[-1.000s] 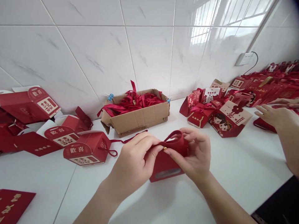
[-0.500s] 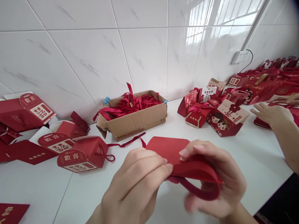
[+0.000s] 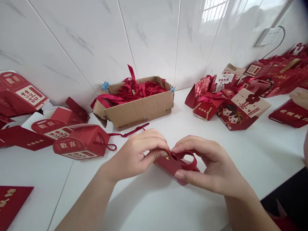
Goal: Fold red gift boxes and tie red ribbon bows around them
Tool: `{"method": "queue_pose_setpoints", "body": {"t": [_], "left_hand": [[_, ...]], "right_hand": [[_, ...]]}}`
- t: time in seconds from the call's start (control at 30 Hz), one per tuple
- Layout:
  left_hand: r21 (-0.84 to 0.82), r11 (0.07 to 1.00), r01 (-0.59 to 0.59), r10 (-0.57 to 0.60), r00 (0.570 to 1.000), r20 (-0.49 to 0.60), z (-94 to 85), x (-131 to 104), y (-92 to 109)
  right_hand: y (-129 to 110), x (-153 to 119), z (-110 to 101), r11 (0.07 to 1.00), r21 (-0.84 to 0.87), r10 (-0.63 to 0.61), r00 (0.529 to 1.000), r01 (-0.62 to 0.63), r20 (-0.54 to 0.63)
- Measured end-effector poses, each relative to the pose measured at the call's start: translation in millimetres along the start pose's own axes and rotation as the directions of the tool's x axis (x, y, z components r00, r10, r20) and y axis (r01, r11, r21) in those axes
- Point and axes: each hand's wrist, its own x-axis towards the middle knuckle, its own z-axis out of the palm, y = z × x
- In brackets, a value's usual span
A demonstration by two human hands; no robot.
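Note:
Both my hands hold a small red paper box (image 3: 168, 165) low over the white table (image 3: 240, 154). A red ribbon handle (image 3: 186, 158) loops from the box, fixed by a small gold stud (image 3: 167, 158). My left hand (image 3: 134, 154) pinches the box's left end right at the stud. My right hand (image 3: 207, 163) grips the box's right side, its thumb under the ribbon loop. The box lies tilted between my fingers, and its far side is hidden by my right hand.
A cardboard box (image 3: 137, 109) full of red ribbons stands at the back. Folded red gift boxes (image 3: 79, 144) lie at the left, decorated red boxes (image 3: 231, 106) at the right. Another person's hand (image 3: 299, 96) is at the right edge. A red card (image 3: 9, 202) lies bottom left.
The box was turned over and back between my hands and now lies lower, near the table. The camera has tilted. The other person's hand has drawn away to the right edge.

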Motion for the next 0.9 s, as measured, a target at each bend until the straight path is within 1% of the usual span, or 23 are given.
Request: {"method": "queue_pose_setpoints", "body": {"t": [0.17,0.23,0.37,0.43,0.5,0.57,0.67,0.73,0.83,0.9], "left_hand": [[-0.004,0.999,0.047,-0.046,0.988,0.145,-15.7,0.4,-0.8],[0.009,0.998,0.058,-0.059,0.985,0.165,-18.8,-0.4,2.6],[0.119,0.988,0.094,-0.107,0.987,0.116,-15.4,-1.5,14.0],[0.164,0.98,0.109,-0.126,0.987,0.098,-12.2,-1.5,19.4],[0.179,0.976,0.123,-0.142,0.985,0.096,-10.6,-1.6,22.8],[0.155,0.978,0.142,-0.16,0.98,0.116,-11.1,-2.0,23.9],[0.067,0.985,0.162,-0.171,0.972,0.164,-13.8,-3.2,22.9],[0.014,0.988,0.156,-0.156,0.971,0.178,-15.0,-3.7,21.4],[-0.036,0.991,0.131,-0.124,0.979,0.16,-14.7,-3.7,17.7],[-0.058,0.99,0.128,-0.118,0.982,0.146,-13.6,-3.4,14.5]], "right_hand": [[-6.7,-1.2,2.8,0.992,0.118,-0.044,0.995,0.033,0.094],[-9.2,-3.0,5.8,0.992,0.126,-0.035,0.995,0.022,0.097],[-11.8,-8.8,19.0,0.995,0.024,0.095,0.995,-0.094,-0.026],[-12.1,-9.8,26.0,0.99,-0.052,0.125,0.987,-0.131,-0.106],[-12.1,-9.2,30.8,0.984,-0.129,0.097,0.98,-0.12,-0.172],[-12.3,-8.0,33.3,0.98,-0.172,0.059,0.976,-0.096,-0.209],[-12.7,-6.6,34.6,0.98,-0.19,0.019,0.974,-0.063,-0.227],[-12.8,-5.7,35.4,0.976,-0.213,-0.013,0.971,-0.039,-0.238],[-12.8,-4.8,36.7,0.972,-0.235,-0.05,0.969,-0.008,-0.243],[-12.8,-5.3,36.5,0.976,-0.219,-0.06,0.968,0.006,-0.242]]}}
